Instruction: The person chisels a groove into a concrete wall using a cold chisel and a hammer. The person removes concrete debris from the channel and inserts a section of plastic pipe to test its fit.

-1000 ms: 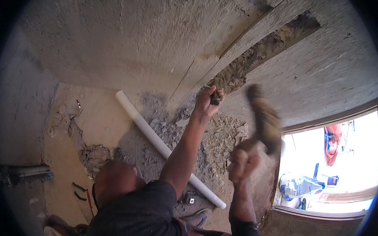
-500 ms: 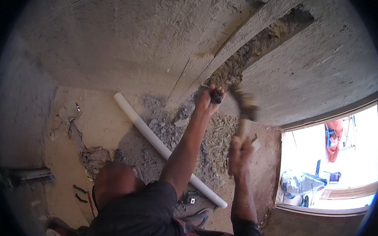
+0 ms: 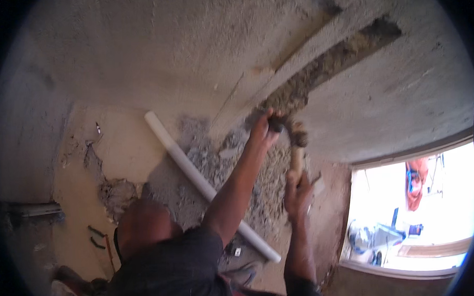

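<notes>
A rough plastered wall (image 3: 190, 49) fills the upper part of the view, cut by a long slanting groove (image 3: 338, 53) with a dark, crumbly inside. Taking that groove as the landmark: below its lower end a heap of grey rubble (image 3: 206, 160) lies on the sandy floor (image 3: 126, 153), and a white pipe (image 3: 196, 176) lies aslant across the rubble, running away from the groove toward the bottom of the view. Farther left of the groove, low down, small green-handled tools (image 3: 95, 236) lie on the floor. Well to the right of and below the groove a bright window opening (image 3: 414, 209) shows, with a red thing hanging outside. No container shows clearly.

The left hand (image 3: 262, 128) is stretched up at the groove's lower end, its fingers clenched round a dark chisel (image 3: 276, 124) whose tip is set against the wall there. The right hand (image 3: 298, 190) is just below, closed round the wooden handle of a hammer (image 3: 298, 145); the hammer's head is touching or just beside the chisel's butt, though blur keeps me from telling which. Both forearms rise from the lower edge, the left one straight and reaching, the right one bent upright.
</notes>
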A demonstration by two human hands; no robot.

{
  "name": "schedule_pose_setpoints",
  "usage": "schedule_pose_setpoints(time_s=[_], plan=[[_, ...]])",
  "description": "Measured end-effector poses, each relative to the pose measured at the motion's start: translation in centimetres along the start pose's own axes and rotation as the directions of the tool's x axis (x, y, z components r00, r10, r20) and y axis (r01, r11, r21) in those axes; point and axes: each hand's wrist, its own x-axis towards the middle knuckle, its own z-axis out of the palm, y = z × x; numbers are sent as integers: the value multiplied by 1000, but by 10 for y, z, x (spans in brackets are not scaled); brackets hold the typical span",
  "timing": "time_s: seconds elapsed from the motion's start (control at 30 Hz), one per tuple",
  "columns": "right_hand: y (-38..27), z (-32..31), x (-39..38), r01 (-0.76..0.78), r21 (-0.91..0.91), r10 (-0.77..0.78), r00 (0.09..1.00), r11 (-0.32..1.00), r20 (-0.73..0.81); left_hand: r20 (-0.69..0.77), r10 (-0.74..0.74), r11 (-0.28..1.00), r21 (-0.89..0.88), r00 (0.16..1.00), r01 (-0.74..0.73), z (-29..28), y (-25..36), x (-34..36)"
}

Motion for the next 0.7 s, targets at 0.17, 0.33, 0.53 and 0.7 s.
schedule_pose_setpoints(time_s=[0.17,0.33,0.53,0.7], plan=[[-35,-43,-5,494,416,-338,854,763,-395,-45,-21,999,-51,999,19,11,-3,-21],[-24,-21,-3,753,219,-587,632,621,-506,71,-21,990,-136,997,31,5,-8,-6],[-3,24,21,109,-113,-115,992,988,-51,169,-15,1000,14,986,13,-1,7,4],[-27,-31,10,565,310,-452,813,765,-367,150,-67,947,-303,986,110,-8,-3,2]])
